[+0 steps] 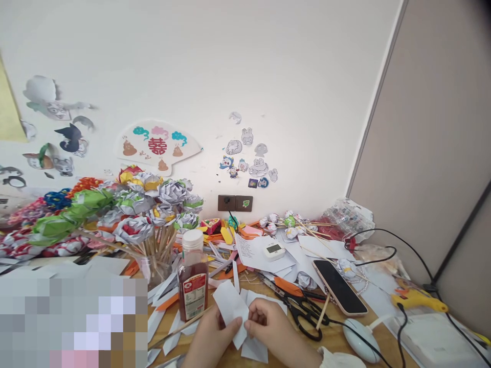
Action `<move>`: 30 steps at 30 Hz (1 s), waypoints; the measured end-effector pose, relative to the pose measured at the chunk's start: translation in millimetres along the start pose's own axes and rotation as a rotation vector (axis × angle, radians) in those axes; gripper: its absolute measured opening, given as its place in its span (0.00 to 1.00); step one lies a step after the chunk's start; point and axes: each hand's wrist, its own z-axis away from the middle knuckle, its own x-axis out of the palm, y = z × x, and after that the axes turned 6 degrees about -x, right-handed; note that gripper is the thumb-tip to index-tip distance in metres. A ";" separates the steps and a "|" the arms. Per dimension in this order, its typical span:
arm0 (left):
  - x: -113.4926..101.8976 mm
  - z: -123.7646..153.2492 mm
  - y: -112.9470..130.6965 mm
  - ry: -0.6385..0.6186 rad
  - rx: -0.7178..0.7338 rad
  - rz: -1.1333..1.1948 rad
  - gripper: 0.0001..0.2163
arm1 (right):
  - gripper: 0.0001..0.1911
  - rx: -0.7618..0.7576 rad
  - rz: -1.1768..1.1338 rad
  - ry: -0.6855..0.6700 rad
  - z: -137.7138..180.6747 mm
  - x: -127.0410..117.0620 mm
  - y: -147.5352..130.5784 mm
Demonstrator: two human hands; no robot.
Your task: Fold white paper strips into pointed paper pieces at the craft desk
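A piece of white paper is held up between both hands at the front of the wooden table. My left hand grips its lower left part, thumb on the near face. My right hand pinches its right edge with curled fingers. Under and behind the hands lie more white paper pieces. To the left stands a bottle of red-brown liquid with a white cap. Right of my right hand rest black-handled scissors.
A phone, a white mouse, a yellow glue gun and cables lie to the right. Paper flowers on sticks stand at the left. A small white timer sits on paper scraps. The lower left corner is blurred out.
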 end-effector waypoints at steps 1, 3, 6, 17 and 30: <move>-0.1 0.2 -0.5 -0.007 0.008 0.007 0.09 | 0.04 -0.008 -0.010 -0.007 0.4 -0.4 -1.9; 0.0 0.4 -1.2 -0.025 0.019 0.021 0.09 | 0.05 -0.024 -0.026 -0.021 1.3 -1.3 -5.8; 0.3 0.9 0.2 -0.015 0.013 0.018 0.09 | 0.07 -0.038 -0.006 -0.010 1.4 -1.7 -8.8; 1.3 3.3 5.7 -0.015 -0.026 0.033 0.08 | 0.11 -0.045 -0.023 0.016 1.6 -0.5 -12.3; 1.0 3.1 6.3 0.003 -0.080 0.077 0.11 | 0.07 -0.079 0.237 -0.013 2.6 -3.9 -9.6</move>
